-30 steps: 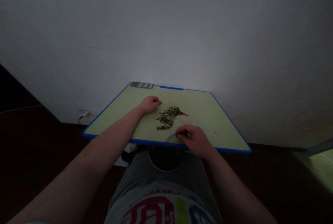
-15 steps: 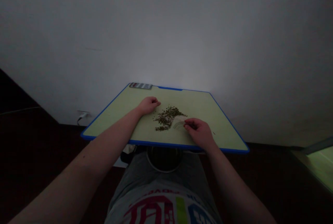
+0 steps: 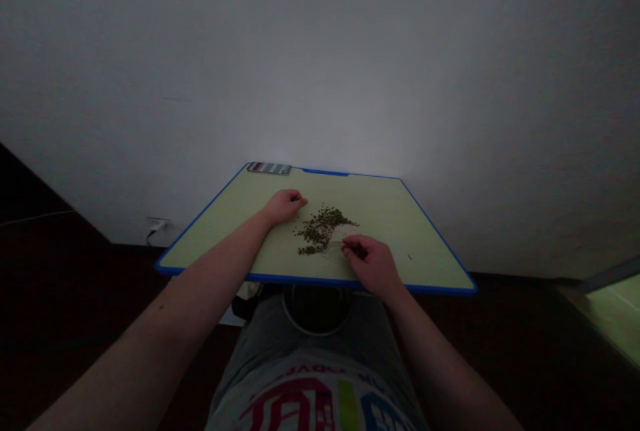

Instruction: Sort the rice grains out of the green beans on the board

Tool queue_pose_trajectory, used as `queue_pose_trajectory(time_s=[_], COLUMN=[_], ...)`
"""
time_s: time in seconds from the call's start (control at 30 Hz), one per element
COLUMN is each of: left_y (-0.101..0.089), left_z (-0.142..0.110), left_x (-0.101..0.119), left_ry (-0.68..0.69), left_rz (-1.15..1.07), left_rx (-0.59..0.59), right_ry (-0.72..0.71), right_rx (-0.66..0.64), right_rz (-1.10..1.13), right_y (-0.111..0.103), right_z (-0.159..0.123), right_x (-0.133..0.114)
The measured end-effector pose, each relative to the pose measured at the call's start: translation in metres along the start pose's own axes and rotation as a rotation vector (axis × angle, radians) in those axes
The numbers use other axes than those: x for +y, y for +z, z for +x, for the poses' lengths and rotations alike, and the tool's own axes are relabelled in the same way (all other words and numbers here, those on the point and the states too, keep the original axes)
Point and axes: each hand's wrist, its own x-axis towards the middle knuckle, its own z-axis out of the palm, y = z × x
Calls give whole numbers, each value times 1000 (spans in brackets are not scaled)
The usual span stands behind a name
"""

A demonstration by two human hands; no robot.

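Small dark green-brown grains, like dried beans [image 3: 319, 227], lie scattered in a loose heap on the pale yellow-green tabletop [image 3: 390, 217]. My left hand [image 3: 284, 207] rests on the tabletop just left of the heap, its fingers curled together; whatever they may hold is hidden. On the heap's right side, my right hand [image 3: 371, 263] pinches the edge of a clear, pale piece with curved lines [image 3: 336, 241], perhaps thin plastic, its exact kind not plain in the dim light. That piece lies low against the grains.
A phone [image 3: 269, 168] lies at the table's far left corner. Below the near blue edge, a round dark bowl or pot [image 3: 317, 314] sits between my legs. The wall [image 3: 320, 71] rises behind the table. A small dark speck [image 3: 409, 257] lies at right.
My right hand has moved left and slightly nearer to me along the heap's edge, with the clear piece. The left hand has stayed in place.
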Motion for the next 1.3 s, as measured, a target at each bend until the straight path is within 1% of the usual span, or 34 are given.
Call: queue_pose_trajectory(time_s=[0.2, 0.43, 0.6, 0.73, 0.83, 1.03, 1.17, 1.3], left_y=[0, 2, 3, 3, 3, 3, 3, 3], left_z=[-1, 0, 1, 1, 1, 1, 0, 0], left_x=[1, 0, -2, -3, -3, -2, -1, 1], left_ry=[-6, 17, 21, 19, 13, 18, 7, -6], left_rz=[-23, 20, 11, 17, 36, 34, 24, 12], left_rx=[5, 8, 5, 7, 6, 4, 11, -2], right_ry=[70, 34, 83, 66, 44, 103, 74, 82], right_rx=[60, 40, 93, 72, 57, 90, 63, 78], right_rz=[-1, 2, -12, 13, -10, -9, 18, -42], right_y=[-4, -4, -3, -1, 0, 0, 0, -2], right_z=[3, 2, 3, 3, 3, 5, 5, 5], right_x=[6, 2, 9, 10, 9, 15, 13, 9])
